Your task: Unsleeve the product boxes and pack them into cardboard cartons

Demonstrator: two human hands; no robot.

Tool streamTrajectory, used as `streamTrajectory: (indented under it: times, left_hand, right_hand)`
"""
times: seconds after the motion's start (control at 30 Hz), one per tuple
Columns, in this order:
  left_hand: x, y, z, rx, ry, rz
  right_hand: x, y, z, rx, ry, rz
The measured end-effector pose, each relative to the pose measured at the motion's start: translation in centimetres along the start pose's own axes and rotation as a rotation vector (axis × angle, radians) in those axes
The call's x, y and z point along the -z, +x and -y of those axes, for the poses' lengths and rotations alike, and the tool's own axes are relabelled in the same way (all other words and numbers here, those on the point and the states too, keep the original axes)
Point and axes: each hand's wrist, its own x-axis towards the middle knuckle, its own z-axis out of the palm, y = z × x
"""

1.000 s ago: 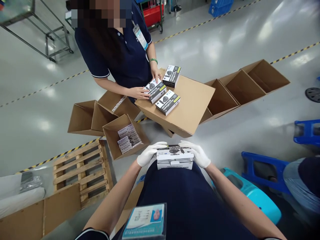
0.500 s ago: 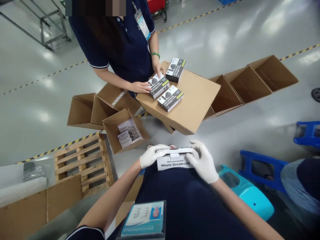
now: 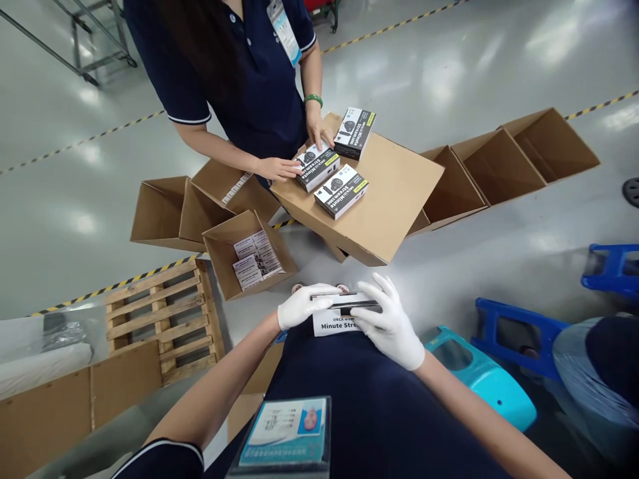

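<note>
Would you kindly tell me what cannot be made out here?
In the head view:
Held box: its lettering's end, hidden by the right hand.
Co-worker: head, cut off by the top edge.
Round black thing: cut off by the right edge.
Nearest badge: print too small.

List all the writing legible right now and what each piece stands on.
"ORCA wa", "Minute Stre": the held box, the rest covered by the right hand.
"ORCA", "Minute", "Stream 1000": the nearest box on the carton.
"Minute", "Stream": the two boxes behind it.
Too small or blurred: the wearer's badge, the co-worker's badge, the packed boxes, other fine print.
</note>
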Motion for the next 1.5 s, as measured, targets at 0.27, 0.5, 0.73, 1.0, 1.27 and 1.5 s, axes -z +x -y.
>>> streamTrajectory:
  times: [0.27,0.5,0.73,1.0,1.27,1.5]
  left_hand:
    - [0.2,-0.4,-0.2,0.003,0.091,0.091]
    - [-0.2,-0.9,0.8,-0.011,0.092,0.055]
    - [-0.6,-1.3,1.2,-0.062,0.066,0.025]
    - [-0.7,-1.5,1.7,-0.121,0.075,0.059]
    - [-1.1,-1.8,2.2,-0.123,0.305,0.092]
    - [-1.3,-1.7,2.4,-0.182,0.302,0.099]
  right_hand:
    - [3.0,0.6,-3.5,-0.353,0.262,0.147]
    - [2.9,1.6,-5.7,-0.374,0.498,0.474]
    - [3.2,2.2,-3.6,-0.347,0.423,0.479]
    - [3.0,1.6,-3.6,-0.142,0.378,0.459]
    - [1.4,-1.3,-4.7,-0.016,0.337,0.267]
    - [1.1,0.6,-1.2,0.206,-0.002,0.186]
